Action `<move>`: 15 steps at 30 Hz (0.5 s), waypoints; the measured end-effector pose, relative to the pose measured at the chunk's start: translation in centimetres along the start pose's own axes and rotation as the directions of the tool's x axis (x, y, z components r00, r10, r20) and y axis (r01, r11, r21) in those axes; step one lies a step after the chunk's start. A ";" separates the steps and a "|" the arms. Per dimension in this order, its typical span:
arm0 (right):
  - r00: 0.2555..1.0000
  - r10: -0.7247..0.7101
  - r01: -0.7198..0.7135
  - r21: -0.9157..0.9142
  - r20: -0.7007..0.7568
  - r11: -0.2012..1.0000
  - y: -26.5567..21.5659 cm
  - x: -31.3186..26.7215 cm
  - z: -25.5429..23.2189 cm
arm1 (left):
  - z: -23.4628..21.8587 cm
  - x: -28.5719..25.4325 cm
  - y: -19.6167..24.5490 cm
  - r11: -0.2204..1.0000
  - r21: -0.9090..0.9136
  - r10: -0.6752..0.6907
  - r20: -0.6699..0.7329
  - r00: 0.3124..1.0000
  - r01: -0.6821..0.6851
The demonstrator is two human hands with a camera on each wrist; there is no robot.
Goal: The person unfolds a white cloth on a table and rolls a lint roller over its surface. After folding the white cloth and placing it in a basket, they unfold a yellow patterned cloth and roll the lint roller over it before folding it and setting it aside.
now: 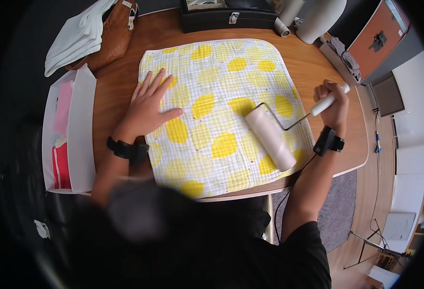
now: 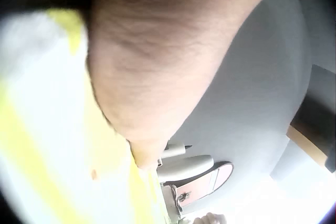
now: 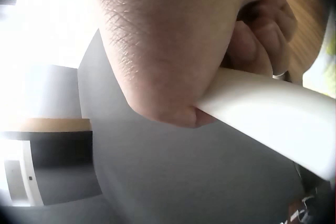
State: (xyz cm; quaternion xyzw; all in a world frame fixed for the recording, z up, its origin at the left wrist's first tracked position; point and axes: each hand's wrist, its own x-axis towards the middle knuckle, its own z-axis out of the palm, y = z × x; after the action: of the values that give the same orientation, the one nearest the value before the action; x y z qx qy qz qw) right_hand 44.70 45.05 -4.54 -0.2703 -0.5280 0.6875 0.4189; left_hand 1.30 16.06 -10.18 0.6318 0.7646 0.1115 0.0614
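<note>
A white quilted cloth [image 1: 212, 115] printed with yellow lemons lies spread over the wooden table. My left hand [image 1: 149, 106] rests flat on its left side, fingers spread; in the left wrist view the thumb side of that hand [image 2: 152, 66] lies against the cloth. With curled fingers my right hand [image 1: 334, 103] grips the white handle [image 3: 268, 113] of a lint roller [image 1: 271, 138]. The pale roll lies over the cloth's lower right part, joined to the handle by a bent dark wire. Small dark specks dot the cloth.
At the left stands a white box [image 1: 89, 130] with pink and red items inside. Behind it are folded white cloths [image 1: 77, 36] and a brown woven bag [image 1: 118, 38]. A black case [image 1: 228, 20], a white vase-like object [image 1: 320, 19] and a small box of grey fabric [image 1: 342, 60] line the back.
</note>
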 end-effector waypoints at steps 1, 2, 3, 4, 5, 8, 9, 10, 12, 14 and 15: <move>1.000 -0.009 0.009 -0.035 -0.007 0.999 0.8 -0.1 1.6 | 0.4 0.4 -0.7 1.000 0.009 0.020 -0.035 0.999 -0.020; 1.000 -0.018 0.017 -0.068 -0.014 0.998 1.6 -0.2 3.6 | 0.4 0.9 -1.1 1.000 0.016 0.009 -0.039 0.999 -0.009; 1.000 0.009 -0.013 -0.136 -0.027 0.991 2.3 -0.5 5.5 | 0.3 1.3 -1.3 1.000 0.023 0.000 -0.043 0.999 0.001; 0.999 0.034 -0.042 -0.204 -0.042 0.978 2.9 -0.8 6.7 | 0.3 1.8 -1.6 0.999 0.031 -0.009 -0.048 0.999 0.010; 0.985 0.056 -0.006 -0.294 0.164 0.956 3.0 -0.9 6.8 | 0.2 2.2 -2.1 0.999 0.033 -0.003 -0.059 0.998 0.005; 0.944 0.247 -0.160 -0.348 0.220 0.924 2.0 -1.2 7.8 | -0.1 2.4 -2.9 1.000 0.014 0.005 -0.053 0.999 -0.004; 0.971 0.180 -0.126 -0.302 0.156 0.945 2.1 -1.1 7.2 | 0.0 2.4 -3.3 1.000 -0.006 0.017 -0.066 0.998 -0.017; 0.989 0.115 -0.088 -0.259 0.091 0.962 2.3 -0.8 5.9 | 0.2 2.3 -3.6 0.999 -0.027 0.026 -0.080 0.996 -0.028; 1.000 -0.016 0.018 -0.174 0.014 0.985 2.4 0.4 1.8 | 0.3 2.2 -3.7 0.997 -0.073 0.029 -0.100 0.995 -0.036; 0.979 -0.134 0.126 -0.058 -0.156 0.990 1.0 0.2 -1.4 | 0.3 2.0 -3.8 0.992 -0.124 0.014 -0.115 0.993 -0.028; 0.958 -0.175 0.167 -0.054 -0.229 0.985 0.2 -0.2 -3.0 | 0.2 2.0 -3.8 0.992 -0.121 0.014 -0.113 0.994 -0.028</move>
State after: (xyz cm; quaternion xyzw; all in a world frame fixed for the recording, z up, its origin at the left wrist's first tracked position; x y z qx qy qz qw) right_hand 47.19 46.36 -5.63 -0.3095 -0.5082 0.6034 0.5309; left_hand -2.66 17.38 -11.21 0.6276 0.7519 0.1938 0.0559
